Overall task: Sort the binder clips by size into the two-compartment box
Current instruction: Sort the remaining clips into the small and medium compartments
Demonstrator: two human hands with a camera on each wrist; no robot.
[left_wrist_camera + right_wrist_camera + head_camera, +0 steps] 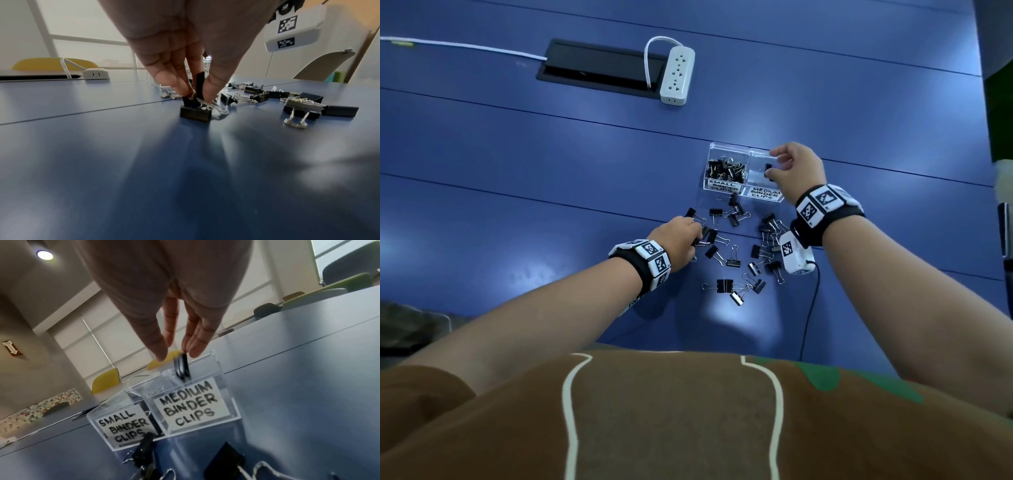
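Observation:
A clear two-compartment box (710,162) stands on the blue table. Its left half, labelled SMALL BINDER CLIPS (724,187), holds many small black clips. My right hand (774,164) hovers over the half labelled MEDIUM BINDER CLIPS (190,404), thumb and fingers straight and apart. A blurred black clip (182,368) hangs just under the fingertips at the compartment's rim. Nearer me, several loose black clips (732,262) lie scattered. My left hand (195,95) reaches into their left side and pinches the wire handles of one clip (195,113) still touching the table.
A white power strip (677,75) and a black cable hatch (599,68) lie far back on the table (517,171). My right wrist camera (796,253) hangs over the right side of the pile, its black cable trailing toward me.

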